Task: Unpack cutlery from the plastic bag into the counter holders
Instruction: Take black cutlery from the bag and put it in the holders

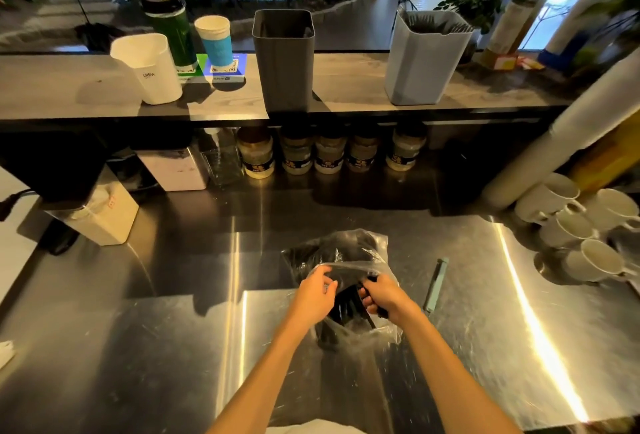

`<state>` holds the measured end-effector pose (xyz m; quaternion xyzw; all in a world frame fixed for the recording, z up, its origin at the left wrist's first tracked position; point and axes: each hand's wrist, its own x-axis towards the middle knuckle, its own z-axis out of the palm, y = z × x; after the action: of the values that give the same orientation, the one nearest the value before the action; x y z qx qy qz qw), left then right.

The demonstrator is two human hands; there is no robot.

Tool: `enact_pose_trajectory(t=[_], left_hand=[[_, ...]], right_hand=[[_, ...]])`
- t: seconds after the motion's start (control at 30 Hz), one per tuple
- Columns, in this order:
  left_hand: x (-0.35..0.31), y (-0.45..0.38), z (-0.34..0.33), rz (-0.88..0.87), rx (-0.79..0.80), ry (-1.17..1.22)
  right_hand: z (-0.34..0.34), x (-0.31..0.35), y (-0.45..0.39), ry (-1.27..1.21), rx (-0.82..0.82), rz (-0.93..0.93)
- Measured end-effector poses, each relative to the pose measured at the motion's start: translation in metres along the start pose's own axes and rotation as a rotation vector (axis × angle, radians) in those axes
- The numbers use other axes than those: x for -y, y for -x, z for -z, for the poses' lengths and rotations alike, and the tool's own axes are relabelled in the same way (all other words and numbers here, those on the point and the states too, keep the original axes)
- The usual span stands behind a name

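1. At the far left of the raised shelf stands a white plastic holder (147,68), and beside it a green bottle (175,34) and a white-and-blue paper cup (214,40).
2. Further right on the same shelf stands a dark grey square plastic holder (284,59), upright.
3. Under the shelf, a row of glass jars with dark labels (329,153) stands at the back of the steel desk (156,329).
4. The left hand (316,295) has its grip on the upper edge of the clear plastic bag (341,253), fingers curled on the film.
5. The bag lies on the desk, near the middle, with black plastic cutlery (346,307) inside it.
6. The right hand (381,297) is clenched around a bunch of this cutlery at the bag's mouth; it looks like forks, but the view is blurred.
7. A slim pale green tool (437,284) lies just right of the bag.
8. A light grey square plastic holder (427,56) stands on the shelf, with dark cutlery already in it.
9. White ceramic mugs (568,226) lie at the far right of the desk.
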<state>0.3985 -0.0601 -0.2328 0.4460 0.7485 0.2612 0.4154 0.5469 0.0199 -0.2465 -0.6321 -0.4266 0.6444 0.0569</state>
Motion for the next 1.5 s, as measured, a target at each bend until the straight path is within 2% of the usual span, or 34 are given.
enact_pose_trajectory(t=[0.17,0.23,0.33,0.43,0.5,0.6,0.7,0.8,1.0,1.2,1.33,1.5], left_hand=[[-0.003,-0.005,0.008,0.002,0.009,0.053],[0.004,-0.014,0.015,0.039,-0.034,0.096],[0.011,-0.025,0.028,0.147,-0.086,0.341],[0.01,-0.023,0.037,0.246,-0.091,0.564],[0.004,-0.016,0.04,0.272,-0.054,0.717],[-0.019,0.0,0.037,0.296,0.035,1.022],[-0.039,0.018,0.03,0.156,0.155,1.015],[-0.046,0.033,0.026,0.022,0.196,0.978],[-0.047,0.036,0.024,-0.002,0.077,1.04],[-0.049,0.04,0.025,0.055,-0.018,1.01],[-0.047,0.038,0.027,0.059,-0.034,1.014],[-0.046,0.038,0.027,0.055,-0.053,1.011]], right_hand=[[0.026,0.001,0.035,0.26,0.217,-0.043],[0.038,0.003,0.054,0.286,0.314,-0.048],[0.053,0.008,0.081,0.259,0.451,-0.035],[0.064,0.013,0.101,0.172,0.536,0.073],[0.064,0.015,0.107,0.108,0.517,0.189],[0.053,0.02,0.108,0.051,0.404,0.362],[0.032,0.024,0.107,0.036,0.273,0.468],[0.013,0.025,0.11,0.132,0.169,0.528],[-0.01,0.023,0.117,0.105,0.068,0.53],[-0.014,0.023,0.118,0.121,0.096,0.579],[-0.016,0.023,0.117,0.107,0.113,0.59],[-0.016,0.021,0.115,0.084,0.048,0.598]])
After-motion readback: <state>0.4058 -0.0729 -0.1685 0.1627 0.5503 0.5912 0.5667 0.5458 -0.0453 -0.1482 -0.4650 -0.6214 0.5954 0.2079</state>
